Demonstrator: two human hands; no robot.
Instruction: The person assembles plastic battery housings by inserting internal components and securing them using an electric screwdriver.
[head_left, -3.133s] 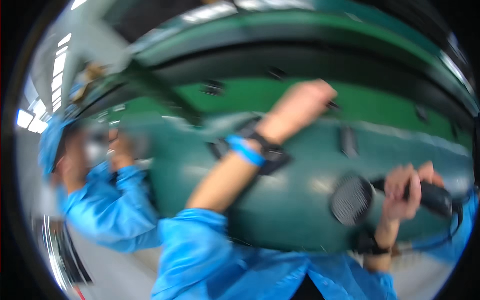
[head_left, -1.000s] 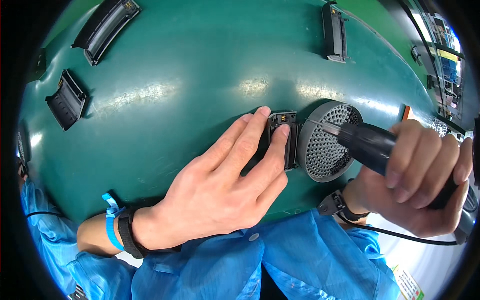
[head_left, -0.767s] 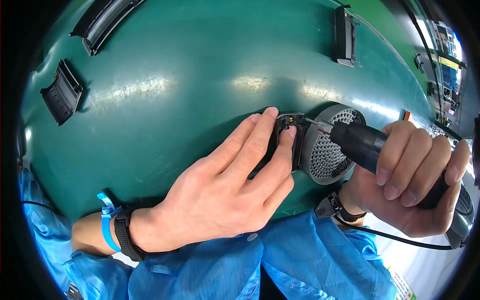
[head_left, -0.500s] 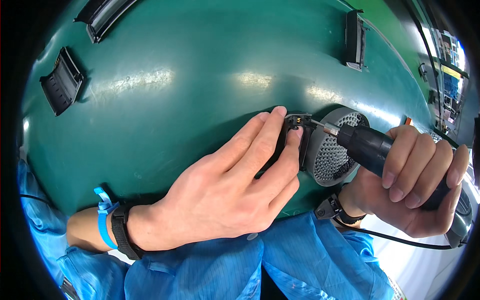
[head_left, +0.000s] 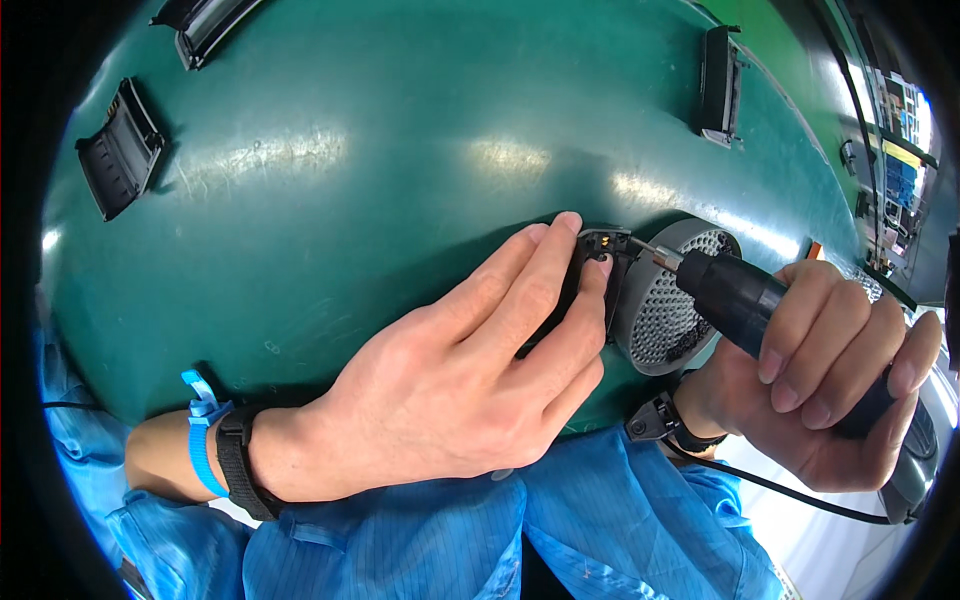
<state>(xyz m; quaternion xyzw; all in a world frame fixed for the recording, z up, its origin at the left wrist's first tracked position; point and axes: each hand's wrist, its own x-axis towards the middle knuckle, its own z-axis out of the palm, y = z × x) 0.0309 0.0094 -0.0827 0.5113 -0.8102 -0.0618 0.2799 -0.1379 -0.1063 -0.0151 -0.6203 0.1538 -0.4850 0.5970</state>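
Two hands at work: your left hand (head_left: pixel 450 400) pins a small, stiff, light black plastic clip (head_left: pixel 597 262) by its edges, fingers closed on it, against the green mat (head_left: pixel 350 180), while your right hand (head_left: pixel 835 385) grips the black electric screwdriver (head_left: pixel 740 300).

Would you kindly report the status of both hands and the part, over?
Left hand pins small black plastic part on green table. Right hand grips black electric screwdriver, tip at part. Round perforated grey disc alongside.
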